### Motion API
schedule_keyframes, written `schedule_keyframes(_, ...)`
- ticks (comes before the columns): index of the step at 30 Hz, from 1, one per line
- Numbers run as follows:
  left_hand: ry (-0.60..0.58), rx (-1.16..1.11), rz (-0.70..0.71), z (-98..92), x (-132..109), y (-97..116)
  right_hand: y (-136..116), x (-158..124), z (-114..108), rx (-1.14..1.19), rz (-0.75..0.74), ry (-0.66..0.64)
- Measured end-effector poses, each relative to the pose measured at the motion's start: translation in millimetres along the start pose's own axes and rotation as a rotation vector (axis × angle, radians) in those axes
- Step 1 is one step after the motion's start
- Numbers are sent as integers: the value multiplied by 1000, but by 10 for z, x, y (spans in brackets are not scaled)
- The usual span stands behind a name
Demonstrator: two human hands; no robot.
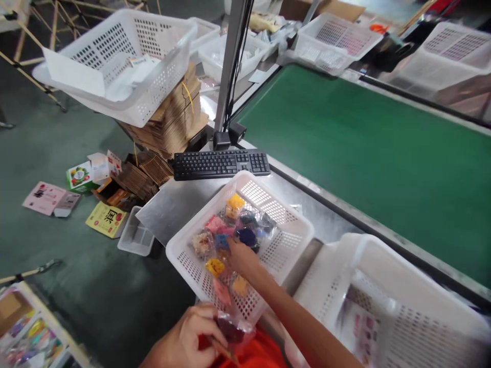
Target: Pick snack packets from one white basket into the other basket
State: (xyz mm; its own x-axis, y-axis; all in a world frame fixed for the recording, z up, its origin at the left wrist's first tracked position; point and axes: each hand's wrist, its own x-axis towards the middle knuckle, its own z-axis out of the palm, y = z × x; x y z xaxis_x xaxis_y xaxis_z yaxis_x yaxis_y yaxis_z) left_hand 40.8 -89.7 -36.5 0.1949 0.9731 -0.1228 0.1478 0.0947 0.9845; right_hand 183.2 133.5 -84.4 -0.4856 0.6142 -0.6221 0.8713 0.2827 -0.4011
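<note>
While the right hand (241, 255) reaches into the white basket (291, 225) at mid frame, fingers curled on small plastic-wrapped packets (230, 235), the left hand (192, 335) pinches one dark packet (230, 331) low down. They look light, soft and slippery; pinching a wrapper edge seems best.

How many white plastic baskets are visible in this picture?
6: one under the right hand at centre, one bottom right, one upper left, two at top, one top right. More may be hidden.
</note>
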Motion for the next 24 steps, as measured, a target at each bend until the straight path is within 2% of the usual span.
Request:
schedule_keyframes(4, -14, -37, 3, -38, 86, 53, 167, -98, 67, 105, 20, -36)
schedule_keyframes(9, -34, -69, -20, -96, 109, 139, 500, -441, -200, 339, -46, -25)
schedule_keyframes(12, -36, -203, -76, -114, 127, 208, 657, -681, -335, 662, -5, 4)
schedule_keyframes(14, -41, -263, -105, -124, 150, 244, 701, -809, -360, 891, -9, 82)
schedule_keyframes(17, -50, -237, -87, -126, 183, 247, 702, -935, -323, 1071, -93, 347)
schedule_keyframes(19, -57, -194, -64, -113, 188, 216, 692, -985, -277, 1172, -115, 473)
schedule_keyframes(24, -102, -171, -52, -61, 160, 114, 703, -1058, -193, 1352, -130, 507)
